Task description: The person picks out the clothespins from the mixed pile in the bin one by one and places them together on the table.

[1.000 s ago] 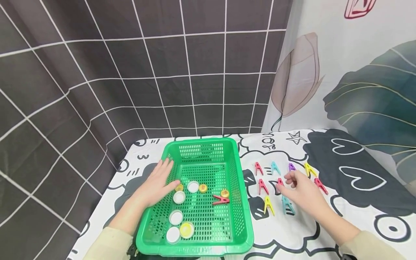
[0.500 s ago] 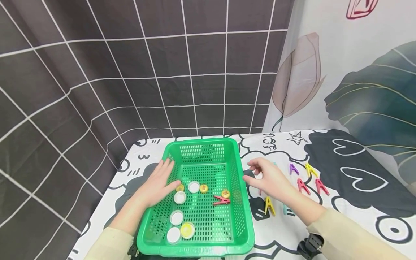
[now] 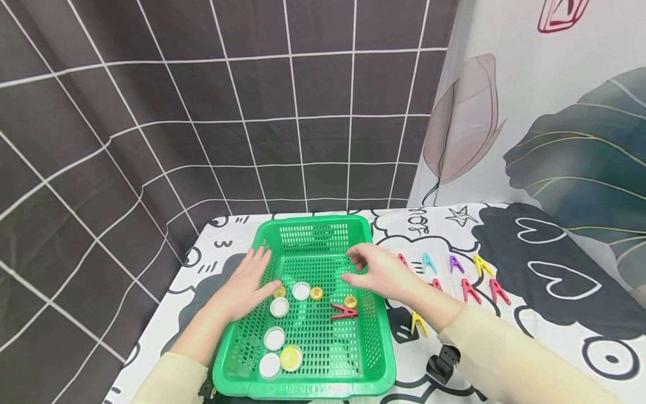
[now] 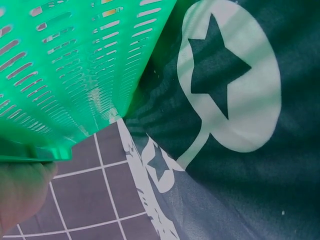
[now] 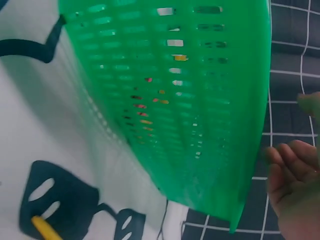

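A green plastic basket (image 3: 303,387) stands on the patterned cloth in the head view. My left hand (image 3: 247,283) lies over its left rim, fingers straight and thumb reaching inside. Above the basket's right side hovers my right hand (image 3: 375,270), fingers loosely curled and thumb apart; nothing shows between them. The right wrist view also has this right hand (image 5: 297,180) beyond the basket wall. Inside the basket are several white lids (image 3: 274,338), a yellow lid (image 3: 291,358), small yellow caps (image 3: 316,293) and a red clothespin (image 3: 344,311).
Clothespins lie on the cloth right of the basket, among them a teal one (image 3: 429,263), a purple one (image 3: 456,264), yellow ones (image 3: 483,265) and red ones (image 3: 470,292). My right forearm (image 3: 444,308) covers part of that area. A dark gridded curtain (image 3: 323,140) hangs behind.
My right hand has travelled left from among the clothespins, across the basket's right rim, to over the basket. My left hand has stayed in place. No item has visibly moved.
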{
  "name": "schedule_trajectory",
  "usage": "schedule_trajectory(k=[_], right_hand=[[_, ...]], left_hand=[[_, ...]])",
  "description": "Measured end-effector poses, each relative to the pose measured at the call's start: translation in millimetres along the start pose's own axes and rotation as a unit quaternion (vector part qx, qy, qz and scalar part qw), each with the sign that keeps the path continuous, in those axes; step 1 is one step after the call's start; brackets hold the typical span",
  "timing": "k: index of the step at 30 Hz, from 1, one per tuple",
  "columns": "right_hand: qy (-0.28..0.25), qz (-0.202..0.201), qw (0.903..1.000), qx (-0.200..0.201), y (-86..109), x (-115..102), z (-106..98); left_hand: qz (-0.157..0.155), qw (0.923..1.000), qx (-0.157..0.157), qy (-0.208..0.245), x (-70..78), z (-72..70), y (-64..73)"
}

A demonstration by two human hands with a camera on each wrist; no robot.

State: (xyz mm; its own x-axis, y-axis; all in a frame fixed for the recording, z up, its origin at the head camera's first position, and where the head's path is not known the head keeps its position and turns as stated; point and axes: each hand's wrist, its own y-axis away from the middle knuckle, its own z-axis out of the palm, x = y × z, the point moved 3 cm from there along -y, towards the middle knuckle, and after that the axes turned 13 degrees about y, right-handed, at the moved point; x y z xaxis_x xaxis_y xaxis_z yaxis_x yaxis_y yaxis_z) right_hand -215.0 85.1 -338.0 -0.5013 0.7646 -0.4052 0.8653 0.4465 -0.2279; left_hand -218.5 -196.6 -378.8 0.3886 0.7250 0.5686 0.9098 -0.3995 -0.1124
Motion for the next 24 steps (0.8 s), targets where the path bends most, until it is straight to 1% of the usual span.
schedule_trajectory(k=[4,8,11,15,18,21,24], right_hand=[[0.02,-0.03,0.9974,-0.062,-10.0,-9,9],[0.032,-0.054,0.9896,-0.129,-18.1,-17,20],[0.056,-0.069,0.9826,-0.163,-23.2,-20,27],[0.098,-0.086,0.9716,-0.197,-27.4,-21,40],[0.135,-0.081,0.9636,-0.216,-28.5,-21,49],[0.187,-0.079,0.9514,-0.232,-28.6,-21,58],[0.235,-0.09,0.9374,-0.241,-28.4,-23,67]], left_hand=[[-0.001,1.0,0.002,0.002,-0.9,-0.2,0.1],[-0.003,1.0,0.001,0.003,-1.8,0.3,0.9],[-0.004,1.0,0.0,0.005,-1.8,0.6,1.6],[-0.004,1.0,0.001,0.006,-0.8,0.5,2.1],[-0.003,1.0,0.001,0.009,0.1,0.4,1.6],[-0.003,0.9999,0.002,0.012,0.4,0.1,1.0],[-0.004,0.9999,0.004,0.012,0.0,0.1,0.3]])
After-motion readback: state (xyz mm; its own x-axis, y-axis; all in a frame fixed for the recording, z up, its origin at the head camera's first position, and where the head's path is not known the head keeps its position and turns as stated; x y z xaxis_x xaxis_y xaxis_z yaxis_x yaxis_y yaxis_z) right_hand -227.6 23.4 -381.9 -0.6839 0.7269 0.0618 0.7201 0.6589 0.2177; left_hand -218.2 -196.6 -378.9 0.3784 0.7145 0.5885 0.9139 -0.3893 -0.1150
